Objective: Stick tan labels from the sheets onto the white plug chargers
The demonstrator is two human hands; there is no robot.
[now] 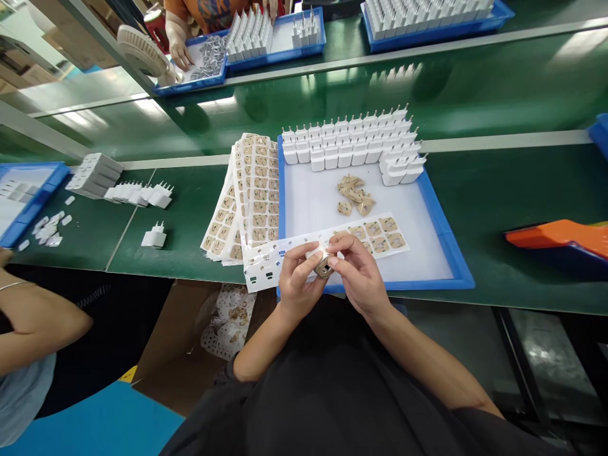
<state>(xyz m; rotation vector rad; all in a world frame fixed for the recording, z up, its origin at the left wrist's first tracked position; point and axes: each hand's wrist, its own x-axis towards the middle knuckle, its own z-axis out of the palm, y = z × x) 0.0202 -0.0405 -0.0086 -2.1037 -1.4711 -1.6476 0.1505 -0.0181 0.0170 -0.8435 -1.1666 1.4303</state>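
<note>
A white plug charger (325, 265) with a tan sticker on its port face is held between my two hands, over the near edge of the blue-rimmed tray (449, 244). My left hand (303, 278) grips it from the left, fingers closed. From the right, my right hand (360, 271) pinches its edge with thumb and fingertips. Its prongs are hidden. Just behind my hands, a partly used sticker sheet (380, 235) lies across the tray. Peeled tan scraps (355, 194) form a crumpled heap farther in. Rows of white chargers (351, 144) stand prongs-up along the tray's back.
Stacked sticker sheets (251, 196) lie left of the tray. Loose chargers (154, 235) and small white pieces (49, 229) sit farther left, near another person's arm (42, 320). An orange object (555, 234) lies right. Across the bench, a co-worker's hand (180, 54) touches metal parts.
</note>
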